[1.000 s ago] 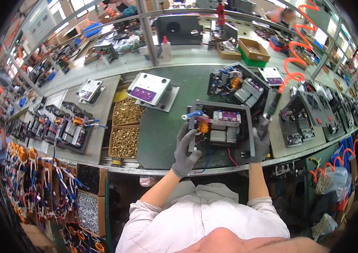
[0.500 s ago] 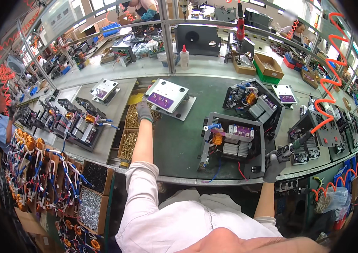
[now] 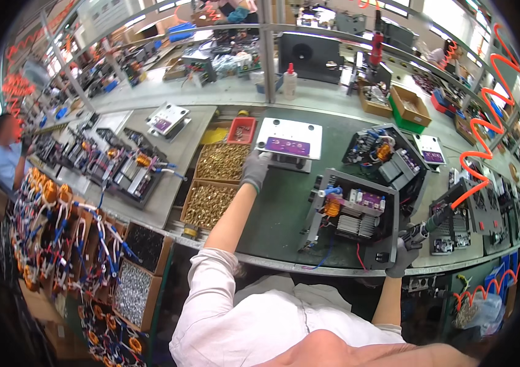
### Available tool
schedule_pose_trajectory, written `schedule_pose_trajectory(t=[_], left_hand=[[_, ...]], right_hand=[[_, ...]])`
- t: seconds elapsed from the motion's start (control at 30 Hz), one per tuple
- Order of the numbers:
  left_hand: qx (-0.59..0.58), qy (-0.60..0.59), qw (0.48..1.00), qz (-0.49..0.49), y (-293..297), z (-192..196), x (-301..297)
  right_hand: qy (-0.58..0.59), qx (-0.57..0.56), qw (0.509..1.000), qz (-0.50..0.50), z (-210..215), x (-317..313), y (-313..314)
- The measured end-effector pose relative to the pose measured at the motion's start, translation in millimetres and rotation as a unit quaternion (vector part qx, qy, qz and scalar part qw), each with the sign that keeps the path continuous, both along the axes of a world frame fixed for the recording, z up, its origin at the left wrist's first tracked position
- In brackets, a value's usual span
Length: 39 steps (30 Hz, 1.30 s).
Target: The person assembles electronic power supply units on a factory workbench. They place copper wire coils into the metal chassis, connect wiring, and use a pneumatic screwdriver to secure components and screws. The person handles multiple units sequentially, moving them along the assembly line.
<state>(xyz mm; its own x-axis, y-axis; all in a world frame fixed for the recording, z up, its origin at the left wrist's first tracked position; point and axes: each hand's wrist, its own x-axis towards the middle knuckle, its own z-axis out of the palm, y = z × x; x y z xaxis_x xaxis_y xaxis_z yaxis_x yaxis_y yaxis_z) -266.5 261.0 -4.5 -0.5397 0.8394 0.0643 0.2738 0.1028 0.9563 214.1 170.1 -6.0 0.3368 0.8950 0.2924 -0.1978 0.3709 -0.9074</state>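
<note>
My left hand, in a grey glove, grips the near left corner of a white metal plate. A purple circuit board lies along the plate's near side, and another metal part shows beneath it. My gloved right hand is wrapped round a black air screwdriver, held at the bench's front edge. Just left of it stands an open dark metal case with an orange coil, grey heatsink fins and wires inside. Behind that, a second case with similar parts sits tilted.
Boxes of brass fasteners and a red tray lie left of the plate. An orange coiled hose hangs at right. A white bottle stands at the back. Coils with wires crowd the left; a co-worker stands there.
My left hand has moved right with the plate, which has turned squarer to me. The red tray beside the fasteners has come into sight. My right hand keeps the screwdriver; the view has shifted slightly.
</note>
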Motion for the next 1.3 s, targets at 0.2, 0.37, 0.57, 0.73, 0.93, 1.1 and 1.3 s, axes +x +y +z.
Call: schedule_pose_trajectory(t=[0.2,0.37,0.57,0.73,0.93,1.1,1.3], left_hand=[[-0.005,0.177,0.983,0.052,-42,-1,-20],[-0.230,0.398,0.887,-0.031,-138,34,-87],[-0.318,0.454,0.832,-0.007,-192,-1,-115],[-0.272,0.453,0.848,0.044,-177,-32,-132],[-0.187,0.325,0.924,0.071,-190,-29,-151],[-0.100,0.052,0.984,0.134,-202,-17,-156],[0.089,-0.236,0.958,0.135,-213,10,-132]], right_hand=[[0.044,0.036,0.998,0.024,-1,5,4],[0.030,0.021,0.999,-0.020,15,-5,-5],[0.037,0.023,0.999,-0.032,16,-19,-6],[0.001,0.014,0.999,-0.036,15,-23,-7],[0.017,0.041,0.999,-0.025,12,-35,-11],[0.018,0.046,0.999,-0.008,15,-40,-11],[0.032,0.041,0.999,0.014,11,-34,-17]])
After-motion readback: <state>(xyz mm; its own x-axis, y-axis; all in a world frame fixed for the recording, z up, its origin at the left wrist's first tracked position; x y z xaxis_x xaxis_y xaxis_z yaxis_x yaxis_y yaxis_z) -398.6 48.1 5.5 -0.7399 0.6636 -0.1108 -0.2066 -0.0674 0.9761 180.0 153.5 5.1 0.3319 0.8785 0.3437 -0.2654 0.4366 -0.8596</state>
